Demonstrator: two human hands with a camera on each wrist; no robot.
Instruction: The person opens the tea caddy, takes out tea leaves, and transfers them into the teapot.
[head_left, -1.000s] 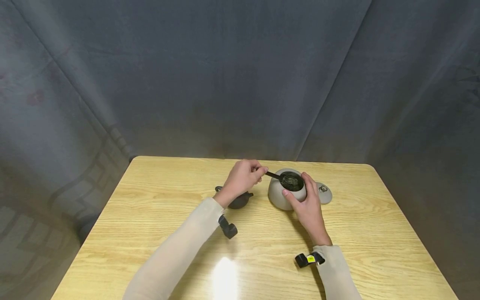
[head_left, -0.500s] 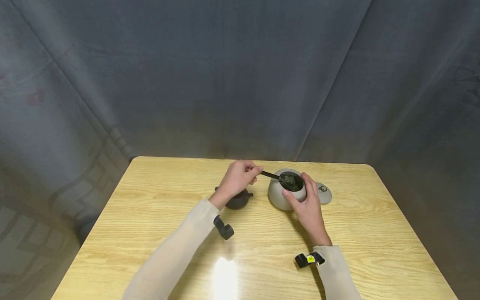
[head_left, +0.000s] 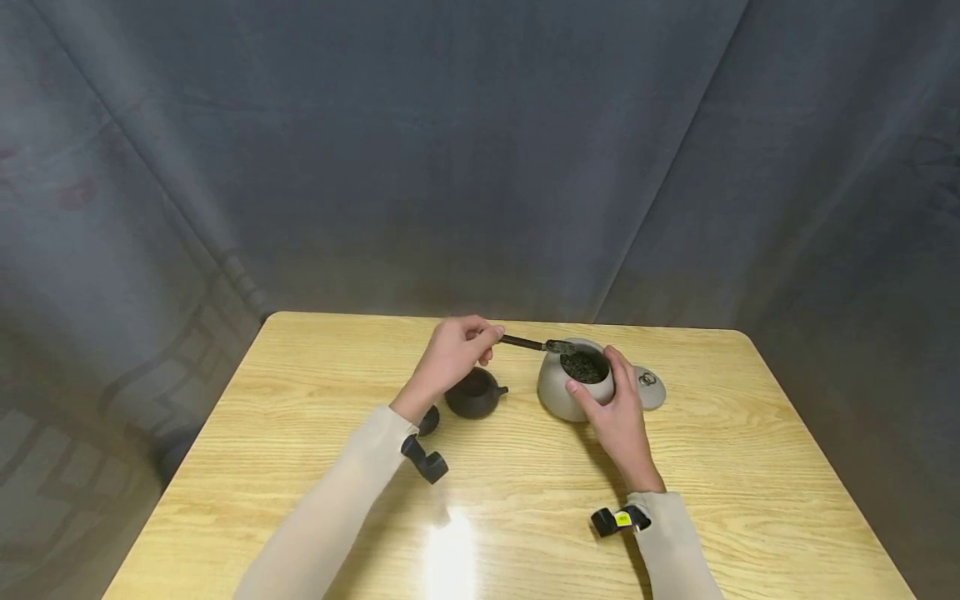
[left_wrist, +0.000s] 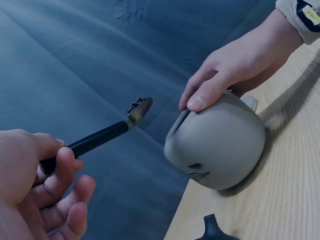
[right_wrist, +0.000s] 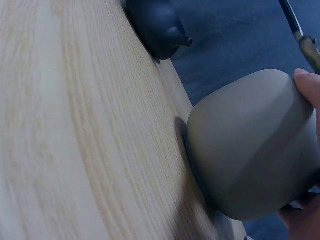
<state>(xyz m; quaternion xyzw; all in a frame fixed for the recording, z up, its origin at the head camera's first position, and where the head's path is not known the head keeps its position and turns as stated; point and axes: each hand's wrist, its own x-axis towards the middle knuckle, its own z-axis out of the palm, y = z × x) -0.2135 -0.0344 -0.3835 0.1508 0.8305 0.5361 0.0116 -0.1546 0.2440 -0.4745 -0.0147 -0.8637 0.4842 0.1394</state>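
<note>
My left hand [head_left: 450, 354] pinches the dark handle of a tea scoop [head_left: 522, 342] between thumb and fingers. In the left wrist view, dark dried tea leaves [left_wrist: 136, 104] lie heaped on the scoop's metal end. That end is at the mouth of a round grey tea jar [head_left: 557, 393], over its left rim in the head view. Inside the jar, more dark leaves [head_left: 582, 367] show. My right hand [head_left: 618, 417] grips the jar at its right side, with the thumb near the front of the rim. Below my left hand stands a dark teapot [head_left: 471, 400], its top uncovered.
A grey lid [head_left: 651, 390] with a ring-shaped mark lies right of the jar, partly hidden behind the right hand. A small dark round piece [head_left: 429, 421], perhaps the teapot's lid, shows beside the left wrist. The wooden table [head_left: 750, 467] ends at a grey curtain [head_left: 480, 167].
My left hand has moved left, lifting the scoop's end from inside the jar to its rim with leaves on it. More of the teapot shows. The right hand keeps its hold.
</note>
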